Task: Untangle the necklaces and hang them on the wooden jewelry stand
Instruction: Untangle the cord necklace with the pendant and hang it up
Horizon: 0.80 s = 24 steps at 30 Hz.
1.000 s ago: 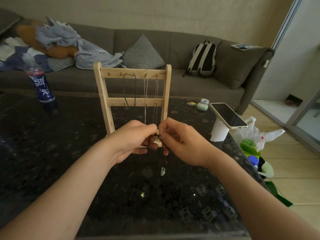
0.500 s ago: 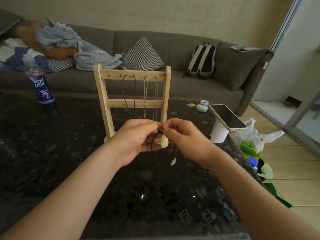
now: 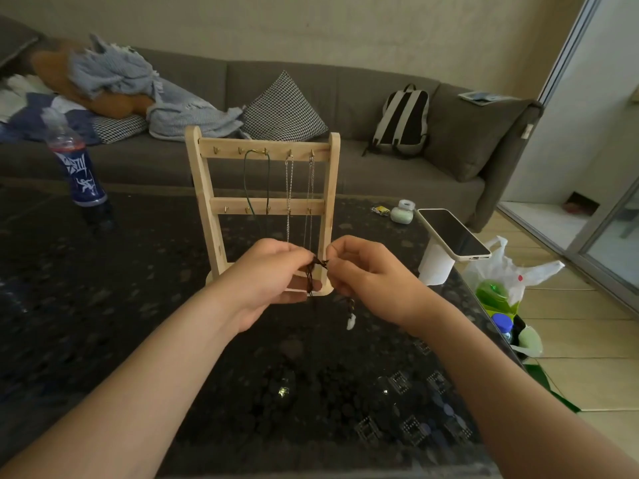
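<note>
A: Biggest first?
B: Grey sofa (image 3: 345, 98) across the far side, backpack (image 3: 403, 122) leaning on its right part. Then the dark speckled counter (image 3: 138, 305), filling the near ground.
A: On the counter?
B: Wooden jewelry stand (image 3: 204, 188), upright, middle-far, with a green cord (image 3: 246, 181) and two silver chains (image 3: 287, 188) hung from the top-rail hooks. Blue bottle (image 3: 81, 174) far left; phone (image 3: 453, 233) propped far right. White plastic bag (image 3: 511, 271) on the floor off the right edge.
A: And the grips?
B: Left grip (image 3: 266, 274) and right grip (image 3: 366, 271) just in front of the stand's base, nearly touching, both narrowed to a pinch on the dark cord necklace (image 3: 316, 264).
A: Where exactly, against the grips?
B: Knotted bunch right between the two sets of fingertips; loose strands draped down across the left grip's fingers; a braided tail dropping below the right grip.
A: Direction?
B: Long axis near vertical, pointing down at the counter, ending in a small pale pendant (image 3: 351, 321) hanging free just below the right grip.
</note>
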Each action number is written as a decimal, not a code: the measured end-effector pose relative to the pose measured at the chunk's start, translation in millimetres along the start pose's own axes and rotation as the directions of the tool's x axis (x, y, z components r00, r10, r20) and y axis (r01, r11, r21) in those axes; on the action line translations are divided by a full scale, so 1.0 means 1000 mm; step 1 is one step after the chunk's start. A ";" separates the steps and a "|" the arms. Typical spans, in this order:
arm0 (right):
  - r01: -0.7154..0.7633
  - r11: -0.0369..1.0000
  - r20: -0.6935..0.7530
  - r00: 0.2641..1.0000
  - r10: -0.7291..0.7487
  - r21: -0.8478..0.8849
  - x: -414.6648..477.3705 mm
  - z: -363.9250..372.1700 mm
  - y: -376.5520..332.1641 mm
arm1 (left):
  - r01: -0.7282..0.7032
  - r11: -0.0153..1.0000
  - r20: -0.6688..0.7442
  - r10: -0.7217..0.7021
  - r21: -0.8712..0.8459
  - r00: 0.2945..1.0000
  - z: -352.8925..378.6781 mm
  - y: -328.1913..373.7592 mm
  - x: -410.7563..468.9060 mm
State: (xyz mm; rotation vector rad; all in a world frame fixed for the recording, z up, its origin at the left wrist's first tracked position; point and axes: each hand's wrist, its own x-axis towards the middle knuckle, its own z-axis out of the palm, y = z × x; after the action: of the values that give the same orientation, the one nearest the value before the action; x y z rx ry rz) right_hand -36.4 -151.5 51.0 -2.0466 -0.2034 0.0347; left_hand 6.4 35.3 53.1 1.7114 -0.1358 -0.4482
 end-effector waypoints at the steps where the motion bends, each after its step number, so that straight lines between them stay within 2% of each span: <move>1: 0.010 1.000 0.033 0.999 -0.010 -0.001 -0.001 0.001 0.000 | 0.016 0.999 -0.023 -0.017 -0.047 1.000 0.001 -0.001 0.002; 5: 0.011 0.999 0.071 0.997 -0.013 0.034 0.000 0.002 0.000 | 0.071 0.936 -0.004 -0.077 -0.344 0.997 0.004 -0.003 0.004; 8: -0.029 0.999 0.027 0.999 0.028 0.046 0.000 0.003 -0.001 | 0.073 0.912 0.036 -0.063 -0.404 0.997 0.004 -0.002 0.002; 12: -0.064 0.994 -0.018 0.998 0.066 0.093 0.002 0.006 -0.001 | 0.062 0.941 0.070 -0.041 -0.332 0.997 0.006 -0.001 -0.001; 16: -0.082 0.970 -0.064 0.993 0.099 0.229 0.000 0.006 -0.003 | -0.022 0.985 0.166 0.051 -0.169 0.985 -0.002 -0.001 -0.005; 18: -0.085 0.968 -0.089 0.990 0.109 0.237 -0.001 0.005 -0.003 | -0.049 0.994 0.191 0.068 -0.101 0.979 -0.007 -0.001 -0.006; 21: -0.078 0.972 -0.097 0.990 0.101 0.220 -0.001 0.003 -0.003 | -0.041 0.994 0.204 0.060 -0.097 0.977 -0.005 -0.001 -0.009; 24: -0.069 0.976 -0.086 0.992 0.088 0.206 -0.003 0.001 -0.004 | -0.018 0.990 0.131 0.037 -0.142 0.991 0.001 0.000 -0.008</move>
State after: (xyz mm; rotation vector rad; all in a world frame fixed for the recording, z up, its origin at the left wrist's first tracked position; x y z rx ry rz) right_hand -40.4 -149.1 53.9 -1.8466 -0.0566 0.0074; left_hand -1.6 36.8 55.0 1.5396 -0.2197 -0.5399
